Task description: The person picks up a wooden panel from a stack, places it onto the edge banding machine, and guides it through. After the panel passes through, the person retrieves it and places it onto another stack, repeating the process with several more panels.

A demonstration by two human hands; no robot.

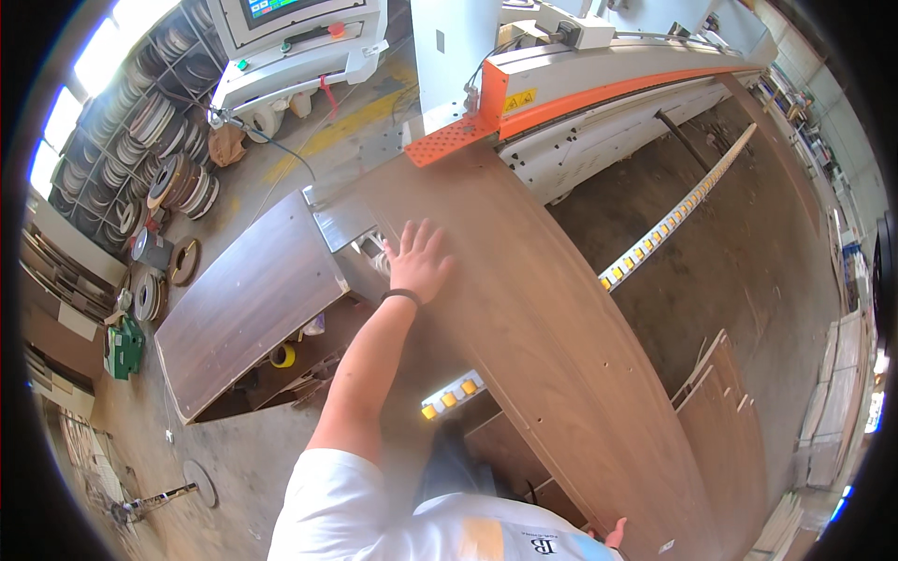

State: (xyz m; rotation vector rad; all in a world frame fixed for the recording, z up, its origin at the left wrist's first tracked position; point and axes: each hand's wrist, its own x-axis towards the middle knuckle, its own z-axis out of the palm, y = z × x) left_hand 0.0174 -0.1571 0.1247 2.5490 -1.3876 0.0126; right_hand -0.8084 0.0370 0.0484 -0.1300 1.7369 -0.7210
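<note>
A long brown wood-grain panel (552, 318) runs from the machine toward my lower right, with a few small holes along it. My left hand (418, 262) lies flat on its far part, fingers spread, a dark band at the wrist. Down by the near end, my right hand (615, 535) grips the panel's edge, its thumb showing at the top; my shirt hides most of it. The panel's far end passes under the orange perforated plate (454, 140) of a white machine (580, 98). Yellow rollers show on a short support rail (451, 396) beside the panel.
A brown-topped cabinet (257, 299) with a roll of yellow tape (282, 355) inside stands left. A long roller arm (683, 215) reaches out right, near leaning panels (725, 421). Behind are a control console (299, 56), edging coils (182, 182) and a green box (123, 348).
</note>
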